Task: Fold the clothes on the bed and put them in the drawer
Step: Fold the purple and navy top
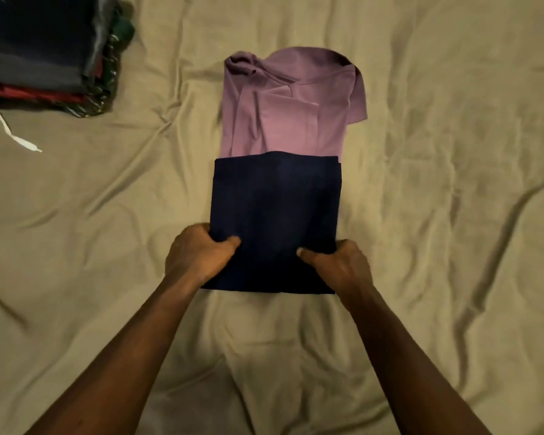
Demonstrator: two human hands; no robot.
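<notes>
Left hand and right hand each pinch the navy cloth near its closer corners, thumbs on top. It lies flat on the bed sheet, its far edge overlapping a purple shirt. Risk: an uneven lift could skew the fold or drag the purple layer (bunched at its collar). The folded stack, left beyond the navy cloth, is cropped. Whether navy and purple are one garment cannot be told; no drawer shows.
</notes>
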